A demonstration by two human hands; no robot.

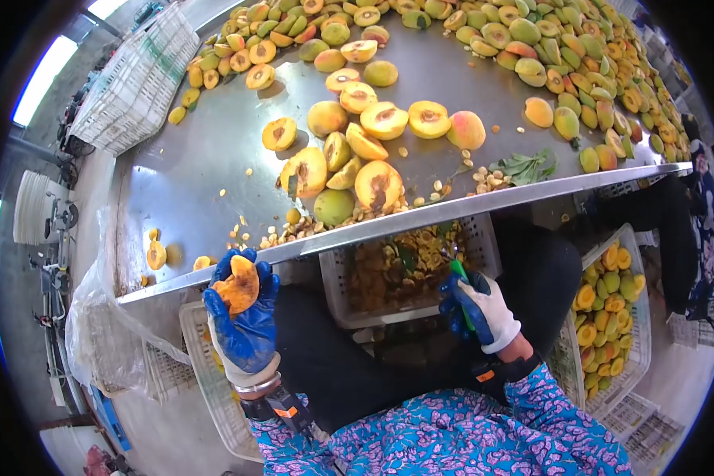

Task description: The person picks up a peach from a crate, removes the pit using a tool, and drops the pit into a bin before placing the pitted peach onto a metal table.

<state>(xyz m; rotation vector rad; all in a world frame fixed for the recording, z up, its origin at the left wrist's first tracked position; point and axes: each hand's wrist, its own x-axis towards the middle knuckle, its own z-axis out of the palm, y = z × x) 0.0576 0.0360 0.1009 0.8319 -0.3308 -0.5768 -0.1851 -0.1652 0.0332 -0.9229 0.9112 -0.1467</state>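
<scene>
My left hand, in a blue-coated glove, is closed around an orange-yellow peach half at the front edge of the metal table. My right hand, gloved the same way, grips a small green-handled tool whose metal tip points up and away from me. Below that tip sits a crate with pits and scraps in it. Several cut peach halves, some with the pit still inside, lie on the table beyond my hands. Loose pits are scattered along its rim.
A large pile of peaches covers the far right of the table. Crates of halves stand on the floor to my right, another crate to my left. White crates lean at the far left. Another person's leg shows at right.
</scene>
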